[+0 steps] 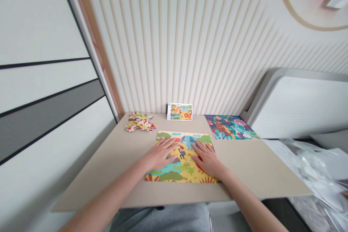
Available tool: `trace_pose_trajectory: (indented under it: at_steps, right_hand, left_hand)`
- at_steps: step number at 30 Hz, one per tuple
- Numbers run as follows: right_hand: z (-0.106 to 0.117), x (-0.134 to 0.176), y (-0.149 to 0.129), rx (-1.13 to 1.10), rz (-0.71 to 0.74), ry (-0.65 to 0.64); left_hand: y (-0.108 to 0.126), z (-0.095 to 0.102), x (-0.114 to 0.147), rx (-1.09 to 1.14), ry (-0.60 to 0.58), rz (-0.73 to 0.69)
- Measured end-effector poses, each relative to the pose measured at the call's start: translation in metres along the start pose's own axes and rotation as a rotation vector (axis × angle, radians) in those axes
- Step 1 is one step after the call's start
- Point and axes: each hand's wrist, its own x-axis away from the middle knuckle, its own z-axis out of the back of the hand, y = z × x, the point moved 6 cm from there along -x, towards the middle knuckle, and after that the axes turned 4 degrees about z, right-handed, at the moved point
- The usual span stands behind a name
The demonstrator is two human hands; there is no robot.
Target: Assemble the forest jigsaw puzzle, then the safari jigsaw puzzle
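1. Left hand: flat, palm down, fingers spread, gripping nothing, pressed on the left half of the yellow jungle puzzle.
2. Right hand: likewise flat and spread, nothing held, resting on the right half of the same puzzle, fingertips pointing toward the wall.
3. Yellow jungle puzzle: lying flat at the middle of the beige worktop, directly under both hands, near edge close to the body, middle strip showing between the two hands.
4. Loose puzzle pieces: heaped at the far left corner of the worktop, well apart from the left hand.
5. Small picture card: propped upright against the ribbed wall, just beyond the puzzle's far edge.
6. Blue puzzle: flat at the far right of the worktop, beyond and to the right of the right hand, not touched.
7. Clear plastic wrapping: off the worktop's right edge.
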Motion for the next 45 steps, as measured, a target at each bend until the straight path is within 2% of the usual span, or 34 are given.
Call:
trace_pose_trajectory:
  at_steps: [4, 6, 8, 14, 21, 25, 31, 33, 36, 40, 42, 45]
  right_hand:
    - [0.001, 0.010, 0.040, 0.037, -0.203, 0.015]
    - [-0.001, 0.012, 0.052, 0.056, -0.277, 0.025]
    - [-0.004, 0.011, 0.053, 0.071, -0.293, 0.028]
    - [-0.007, 0.008, 0.045, 0.103, -0.273, 0.022]
    - [-0.005, 0.004, 0.037, 0.102, -0.286, 0.026]
    - [0.000, 0.010, 0.024, 0.105, -0.261, 0.054]
    - [-0.001, 0.040, 0.010, 0.048, -0.179, 0.046]
    - [0.000, 0.049, 0.012, 0.039, -0.173, 0.049]
    - [0.002, 0.063, 0.022, 0.033, -0.182, 0.047]
    - [0.008, 0.081, 0.039, 0.029, -0.207, 0.034]
    - [0.011, 0.089, 0.050, 0.030, -0.206, 0.019]
    - [0.012, 0.098, 0.072, 0.038, -0.219, -0.013]
  left_hand:
    - [-0.061, -0.001, 0.014, -0.022, 0.034, 0.175]
    - [-0.075, -0.001, 0.020, -0.041, 0.069, 0.228]
    - [-0.077, -0.003, 0.021, -0.054, 0.087, 0.244]
    - [-0.054, -0.011, 0.008, -0.055, 0.058, 0.161]
    - [-0.028, -0.012, -0.010, -0.055, 0.014, 0.099]
    - [-0.022, -0.012, -0.002, -0.066, 0.001, 0.074]
    - [-0.001, -0.017, 0.021, -0.060, 0.029, 0.053]
    - [0.006, -0.014, 0.025, -0.029, 0.003, 0.037]
    - [0.014, -0.004, 0.031, 0.056, -0.086, -0.079]
    - [0.002, 0.014, 0.038, 0.098, -0.109, -0.149]
    - [-0.002, 0.015, 0.039, 0.093, -0.120, -0.164]
    - [0.007, 0.009, 0.034, 0.104, -0.126, -0.206]
